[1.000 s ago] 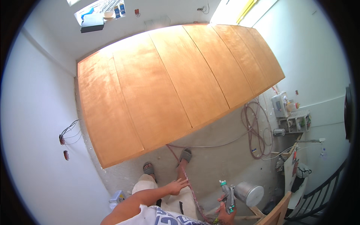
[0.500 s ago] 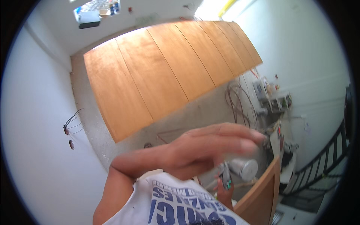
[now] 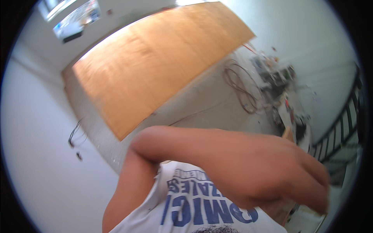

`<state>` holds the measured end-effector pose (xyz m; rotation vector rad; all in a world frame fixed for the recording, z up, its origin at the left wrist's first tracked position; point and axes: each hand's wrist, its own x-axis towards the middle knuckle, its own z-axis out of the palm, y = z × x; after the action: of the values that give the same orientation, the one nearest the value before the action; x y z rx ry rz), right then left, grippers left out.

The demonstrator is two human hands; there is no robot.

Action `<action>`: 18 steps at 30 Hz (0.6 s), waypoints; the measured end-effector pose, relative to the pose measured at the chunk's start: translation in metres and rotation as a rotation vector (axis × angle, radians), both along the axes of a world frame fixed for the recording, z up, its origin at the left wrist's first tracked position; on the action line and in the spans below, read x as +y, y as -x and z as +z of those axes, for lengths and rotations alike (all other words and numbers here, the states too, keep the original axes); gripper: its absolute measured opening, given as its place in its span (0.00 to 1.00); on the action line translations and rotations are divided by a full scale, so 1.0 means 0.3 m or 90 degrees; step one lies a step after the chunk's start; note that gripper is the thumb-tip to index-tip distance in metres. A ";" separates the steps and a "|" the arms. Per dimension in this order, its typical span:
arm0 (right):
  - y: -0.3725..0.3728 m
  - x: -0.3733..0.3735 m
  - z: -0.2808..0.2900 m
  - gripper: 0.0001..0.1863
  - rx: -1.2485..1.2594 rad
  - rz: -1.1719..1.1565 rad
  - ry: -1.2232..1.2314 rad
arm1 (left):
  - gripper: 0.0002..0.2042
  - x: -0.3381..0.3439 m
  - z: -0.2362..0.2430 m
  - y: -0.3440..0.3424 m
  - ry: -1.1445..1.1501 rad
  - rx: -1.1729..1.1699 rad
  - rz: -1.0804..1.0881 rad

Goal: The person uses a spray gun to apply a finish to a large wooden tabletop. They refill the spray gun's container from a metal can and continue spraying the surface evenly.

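Note:
My left forearm [image 3: 233,163] is raised across the lower half of the view, close to the camera and blurred. My left hand [image 3: 314,186] is at its right end; its fingers are too blurred to read, and nothing shows in it. My right hand is hidden behind the arm. Below the arm is my white shirt [image 3: 186,202] with blue print.
Large orange-brown wooden panels [image 3: 155,66] lie side by side on the grey concrete floor [image 3: 202,108]. A coiled cable [image 3: 241,87] and a clutter of tools [image 3: 278,75] lie at the right by the wall. Black stair railing [image 3: 338,132] stands at far right. Loose wires [image 3: 75,134] hang from the white left wall.
My left arm has swung up from near my knee and now crosses in front of the camera. The small bottle in my right hand has gone out of sight, and the view has tilted.

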<state>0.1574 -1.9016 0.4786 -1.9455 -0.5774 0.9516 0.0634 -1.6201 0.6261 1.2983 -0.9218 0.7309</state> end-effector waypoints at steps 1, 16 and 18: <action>-0.054 -0.006 -0.003 0.20 -0.001 -0.012 -0.004 | 0.17 0.016 -0.018 -0.067 -0.009 0.023 -0.005; -0.750 -0.126 -0.240 0.28 -0.187 0.062 -0.113 | 0.20 -0.201 -1.719 -0.054 -0.146 1.126 0.240; -0.817 -0.122 -0.261 0.28 -0.198 0.034 -0.156 | 0.19 -0.233 -1.574 -0.134 -0.118 1.142 0.229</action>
<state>0.4024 -1.9381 0.4004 -1.8720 -0.8848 0.5803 0.1036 -1.6902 0.1538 1.6371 0.7277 -0.4160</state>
